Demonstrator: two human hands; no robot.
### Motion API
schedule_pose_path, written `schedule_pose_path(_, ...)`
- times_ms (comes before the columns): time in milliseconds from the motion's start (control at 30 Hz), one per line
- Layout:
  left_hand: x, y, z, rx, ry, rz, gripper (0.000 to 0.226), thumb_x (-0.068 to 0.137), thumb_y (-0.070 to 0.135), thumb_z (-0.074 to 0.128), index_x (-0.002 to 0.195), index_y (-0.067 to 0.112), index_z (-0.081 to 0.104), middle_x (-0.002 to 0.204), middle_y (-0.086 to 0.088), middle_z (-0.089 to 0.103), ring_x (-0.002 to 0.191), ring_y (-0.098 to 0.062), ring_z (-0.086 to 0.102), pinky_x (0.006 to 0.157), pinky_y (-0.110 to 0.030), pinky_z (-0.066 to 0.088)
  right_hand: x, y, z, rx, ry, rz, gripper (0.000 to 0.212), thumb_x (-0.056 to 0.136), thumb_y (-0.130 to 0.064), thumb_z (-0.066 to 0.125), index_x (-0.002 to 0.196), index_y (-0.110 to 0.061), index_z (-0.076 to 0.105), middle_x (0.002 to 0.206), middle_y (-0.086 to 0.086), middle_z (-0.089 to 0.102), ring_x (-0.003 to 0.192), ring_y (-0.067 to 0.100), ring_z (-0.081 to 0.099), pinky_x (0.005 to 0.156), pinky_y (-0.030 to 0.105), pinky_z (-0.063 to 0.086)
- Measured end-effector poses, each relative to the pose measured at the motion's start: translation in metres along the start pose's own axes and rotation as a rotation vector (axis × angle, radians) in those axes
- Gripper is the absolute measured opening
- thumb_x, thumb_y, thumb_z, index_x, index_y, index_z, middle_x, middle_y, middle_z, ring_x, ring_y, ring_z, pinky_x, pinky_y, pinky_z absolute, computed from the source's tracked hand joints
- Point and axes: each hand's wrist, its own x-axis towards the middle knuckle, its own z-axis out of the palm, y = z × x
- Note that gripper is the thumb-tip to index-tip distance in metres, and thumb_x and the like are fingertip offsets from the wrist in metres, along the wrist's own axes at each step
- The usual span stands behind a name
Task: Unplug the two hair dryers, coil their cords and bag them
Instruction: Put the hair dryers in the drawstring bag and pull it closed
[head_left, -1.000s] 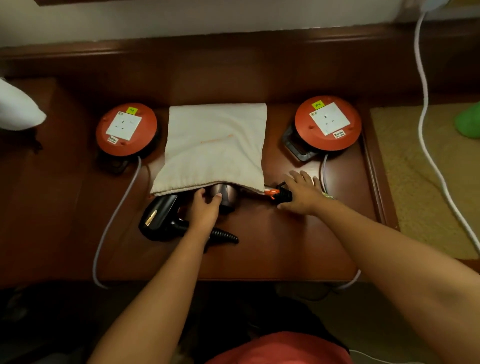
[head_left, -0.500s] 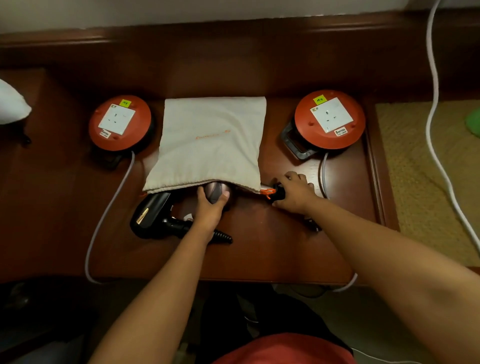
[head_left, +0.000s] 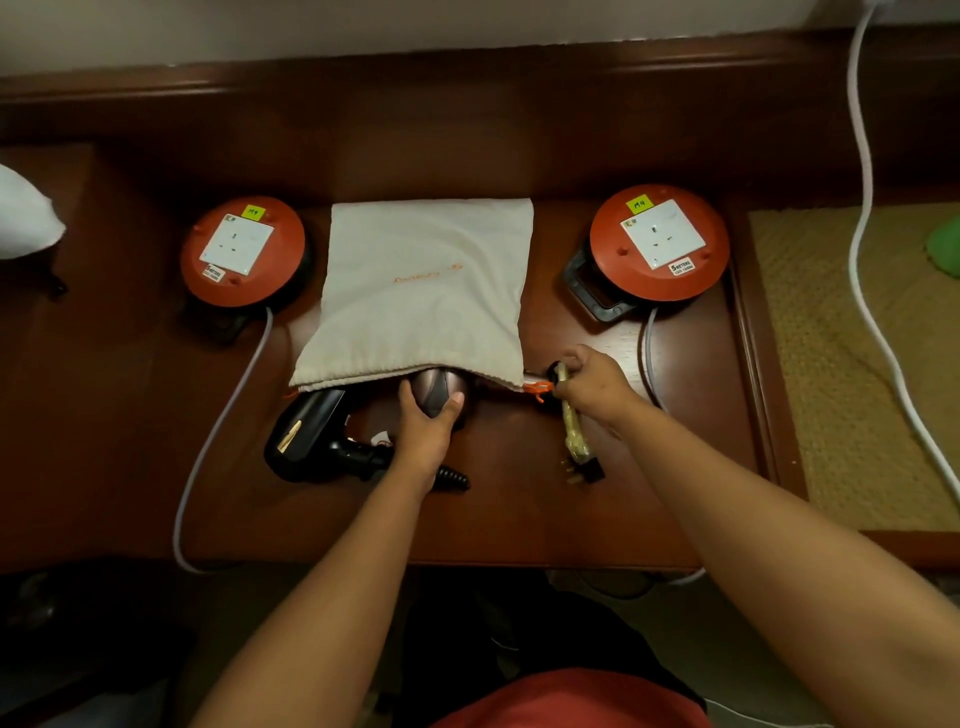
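In the head view, the left hand (head_left: 427, 422) keeps a grip curled round the glossy bronze hair dryer (head_left: 440, 391), whose rounded body sits half inside the mouth of the cloth bag (head_left: 426, 291); the right hand (head_left: 589, 385) pinches a cord bundle (head_left: 571, 426) just beside the bag's corner, its plug (head_left: 587, 472) lying on the surface (head_left: 519, 514). The likely trouble: the soft, limp fabric may bunch and slide away under the push, since nothing pins its far edge, and the smooth shell could slip from the fingers. The loose bundle may uncoil or snag on the orange drawstring (head_left: 537, 388). The matte black hair dryer (head_left: 306, 436), with its ribbed cord collar, lies outside the bag, not yet packed. Two round orange cord reels flank the bag.
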Motion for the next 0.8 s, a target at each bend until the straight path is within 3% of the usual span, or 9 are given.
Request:
schedule_pose_path(67,-0.001,0.001,0.000,0.017,0.012,0.010,0.095,0.085,0.041,0.069,0.153,0.029,0.004,0.156,-0.004,0.027,0.141,-0.025,0.030,0.112,-0.049,0.033,-0.003,0.001,0.005,0.011,0.007,-0.031,0.057,0.077,-0.005,0.072,0.131,-0.006,0.053,0.125,0.010,0.059,0.111,0.025,0.058,0.095,0.037,0.050)
schedule_pose_path(133,-0.001,0.001,0.001,0.029,0.023,0.019,0.094,0.086,0.040,0.068,0.153,0.027,0.004,0.156,-0.005,0.026,0.141,-0.026,0.029,0.112,-0.049,0.033,-0.007,0.004,0.010,-0.049,0.050,-0.108,0.044,0.082,-0.017,0.072,0.123,-0.007,0.061,0.113,0.006,0.060,0.099,0.019,0.059,0.081,0.026,0.050)
schedule_pose_path(200,-0.002,0.002,0.001,0.042,0.038,0.022,0.093,0.087,0.040,0.068,0.153,0.026,0.005,0.156,-0.006,0.027,0.141,-0.027,0.029,0.112,-0.049,0.033,-0.008,0.010,0.013,-0.120,0.105,-0.179,0.033,0.086,-0.024,0.069,0.117,-0.011,0.066,0.111,0.007,0.057,0.099,0.020,0.057,0.080,0.023,0.044)
schedule_pose_path(333,-0.004,0.001,0.002,0.021,0.046,0.023,0.091,0.086,0.040,0.068,0.153,0.025,0.008,0.154,-0.006,0.030,0.140,-0.026,0.032,0.112,-0.049,0.034,-0.009,0.017,0.011,-0.157,0.017,-0.159,0.023,0.085,-0.031,0.068,0.105,-0.029,0.056,0.111,0.001,0.053,0.110,0.024,0.052,0.094,0.042,0.046)
schedule_pose_path(400,-0.006,0.000,0.001,0.004,0.048,0.019,0.090,0.086,0.038,0.069,0.153,0.025,0.010,0.153,-0.006,0.033,0.138,-0.026,0.035,0.111,-0.048,0.035,-0.009,0.016,0.008,-0.200,-0.068,-0.106,0.030,0.086,-0.036,0.066,0.109,-0.030,0.047,0.110,-0.001,0.055,0.108,0.026,0.054,0.094,0.045,0.046)
schedule_pose_path(533,-0.012,0.000,0.001,-0.017,0.042,0.013,0.088,0.085,0.036,0.070,0.153,0.025,0.015,0.147,-0.006,0.042,0.133,-0.025,0.043,0.108,-0.048,0.039,-0.008,0.013,0.002,-0.483,-0.196,-0.084,0.068,0.082,-0.045,0.066,0.139,-0.028,0.033,0.137,0.002,0.050,0.125,0.030,0.045,0.104,0.049,0.032)
schedule_pose_path(633,-0.020,0.001,0.001,-0.026,0.038,0.020,0.084,0.086,0.032,0.069,0.152,0.023,0.018,0.144,-0.005,0.045,0.129,-0.023,0.046,0.107,-0.047,0.041,-0.014,0.013,-0.002,-0.641,-0.272,-0.123,0.053,0.083,-0.048,0.064,0.130,-0.029,0.047,0.121,0.001,0.056,0.120,0.029,0.045,0.095,0.043,0.034)
schedule_pose_path(733,-0.027,-0.002,0.000,-0.027,0.016,0.019,0.082,0.087,0.032,0.069,0.152,0.023,0.021,0.145,-0.004,0.043,0.130,-0.024,0.045,0.106,-0.047,0.042,-0.028,0.016,-0.012,-0.610,-0.327,-0.147,0.065,0.081,-0.054,0.065,0.139,-0.031,0.043,0.130,0.001,0.053,0.125,0.027,0.041,0.104,0.047,0.035)
schedule_pose_path(800,-0.032,-0.004,0.001,-0.041,0.000,0.010,0.082,0.085,0.036,0.069,0.151,0.026,0.022,0.146,-0.004,0.043,0.129,-0.025,0.046,0.105,-0.048,0.043,-0.040,0.016,-0.018,-0.549,-0.321,-0.183,0.062,0.082,-0.048,0.068,0.134,-0.021,0.050,0.126,0.004,0.056,0.117,0.024,0.050,0.101,0.044,0.041)
